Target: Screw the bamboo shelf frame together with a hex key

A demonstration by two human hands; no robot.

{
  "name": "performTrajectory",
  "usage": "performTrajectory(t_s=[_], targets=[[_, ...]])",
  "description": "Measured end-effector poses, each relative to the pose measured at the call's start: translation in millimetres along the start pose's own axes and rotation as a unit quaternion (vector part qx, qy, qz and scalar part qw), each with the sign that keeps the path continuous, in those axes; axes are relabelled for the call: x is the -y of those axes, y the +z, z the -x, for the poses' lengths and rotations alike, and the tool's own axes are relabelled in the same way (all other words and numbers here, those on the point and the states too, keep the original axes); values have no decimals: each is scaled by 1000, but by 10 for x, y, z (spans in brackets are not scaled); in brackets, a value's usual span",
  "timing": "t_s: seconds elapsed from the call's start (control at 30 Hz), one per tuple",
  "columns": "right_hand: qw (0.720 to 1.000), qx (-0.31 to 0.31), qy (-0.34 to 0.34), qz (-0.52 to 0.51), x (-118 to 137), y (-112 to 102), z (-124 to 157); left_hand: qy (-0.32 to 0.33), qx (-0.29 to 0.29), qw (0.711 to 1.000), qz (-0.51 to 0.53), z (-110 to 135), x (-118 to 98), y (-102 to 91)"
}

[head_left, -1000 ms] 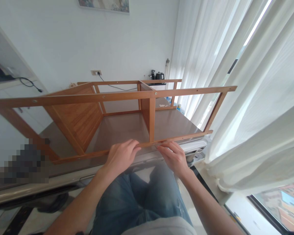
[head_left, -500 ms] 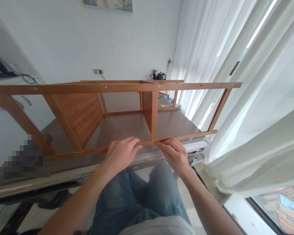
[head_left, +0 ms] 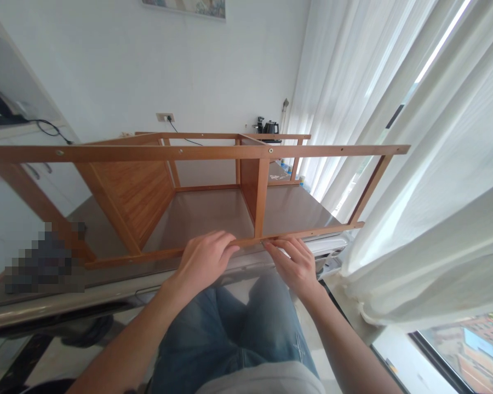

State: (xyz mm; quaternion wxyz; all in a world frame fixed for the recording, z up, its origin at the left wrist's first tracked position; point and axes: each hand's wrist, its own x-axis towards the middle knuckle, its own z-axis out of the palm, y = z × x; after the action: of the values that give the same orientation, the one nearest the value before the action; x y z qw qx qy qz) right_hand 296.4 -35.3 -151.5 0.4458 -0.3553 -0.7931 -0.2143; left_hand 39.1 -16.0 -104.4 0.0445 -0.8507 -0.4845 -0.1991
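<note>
Two hands (head_left: 207, 256) (head_left: 296, 264) touch one wooden frame (head_left: 262, 191) on one table (head_left: 296, 212).

Desk: Where is your light coming from?

Caption writer: Bright daylight enters at your right, diffused by white curtains (head_left: 427, 219), a slit (head_left: 442, 41) between them glaring almost white. The wall (head_left: 246, 60) ahead of you reads soft, even gray.

Desk: Any shine or shadow?

Caption writer: A pale sheen crosses your tabletop (head_left: 213, 213); its metal edge (head_left: 66, 303) gleams, with deep shade beneath.

Desk: And sharpness?

Caption writer: Your left hand (head_left: 207, 254) and right hand (head_left: 296, 265) look fairly clear, finest details soft. Wide-angle distortion slants the curtains, the window view (head_left: 476, 345) is hazy, and pixelation masks a patch (head_left: 45, 260) lower left.
</note>
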Motion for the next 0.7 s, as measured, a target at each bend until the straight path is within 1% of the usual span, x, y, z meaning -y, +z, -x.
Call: performTrajectory(t_s=[0.13,0.27,0.5,0.7], targets=[[1000,6,-7,18,23,16,46,10,-10,1000,14,10,-9,55],[999,6,10,39,46,72,105,13,-13,999,26,9,1,152],[998,11,43,47,22,244,232,35,-35,999,9,-1,115,352],[996,-11,85,27,-30,400,299,53,-49,997,-12,-32,203,465]])
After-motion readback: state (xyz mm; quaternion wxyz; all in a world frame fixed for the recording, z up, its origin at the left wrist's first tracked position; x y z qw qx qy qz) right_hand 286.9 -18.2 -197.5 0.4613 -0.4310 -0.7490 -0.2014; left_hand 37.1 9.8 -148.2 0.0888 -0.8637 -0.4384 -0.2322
